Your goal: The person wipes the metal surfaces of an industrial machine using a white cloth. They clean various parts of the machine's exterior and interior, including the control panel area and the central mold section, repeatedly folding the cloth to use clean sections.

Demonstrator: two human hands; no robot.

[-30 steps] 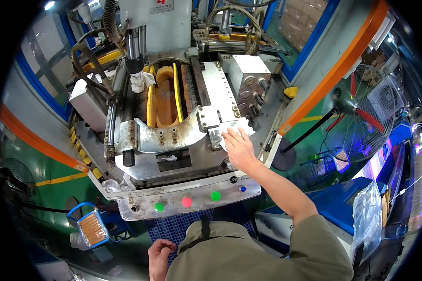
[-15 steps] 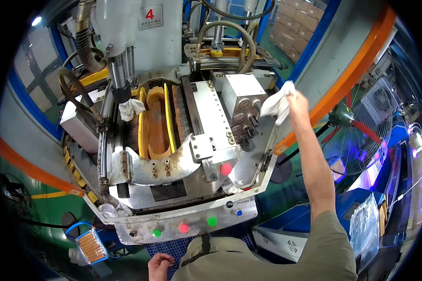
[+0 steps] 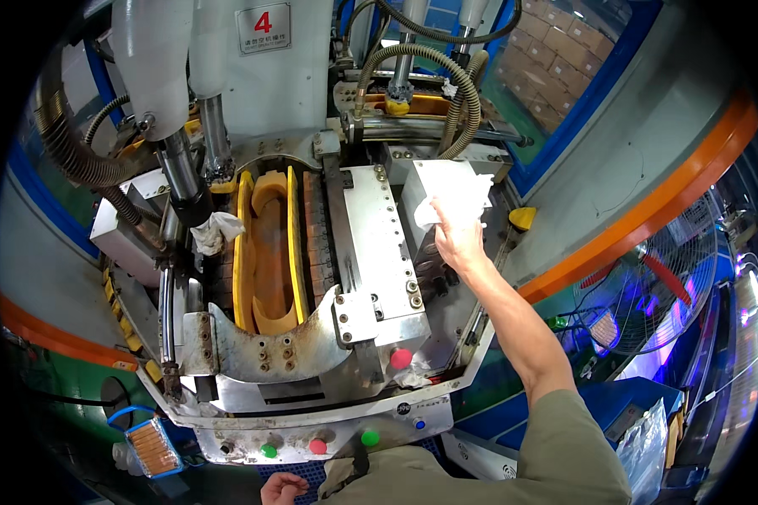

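Note:
My right hand [image 3: 457, 240] is closed on a crumpled white rag [image 3: 472, 200]. It presses the rag at the top and front of a silver metal block [image 3: 434, 174] on the machine; black knobs on the block's front are mostly hidden by the hand. Low in the picture, beside my trousers, hangs my left hand [image 3: 283, 488] with curled fingers, and nothing shows in it. Left of the block, the machine bed holds a long yellow-edged mould [image 3: 271, 244] with an orange-brown inside. A wad of white cloth [image 3: 216, 232] is wrapped at the foot of a piston.
A curved steel plate [image 3: 265, 349] crosses the mould's near end. Along the front runs a panel [image 3: 337, 431] with green and red buttons. Thick hoses [image 3: 417, 55] arch behind the block. A caged fan [image 3: 648, 278] and an orange-edged guard [image 3: 648, 227] stand at the right.
My right hand has moved left and down with the rag, from beside the guard to the metal block. The view has shifted a little. My left hand stays low and curled.

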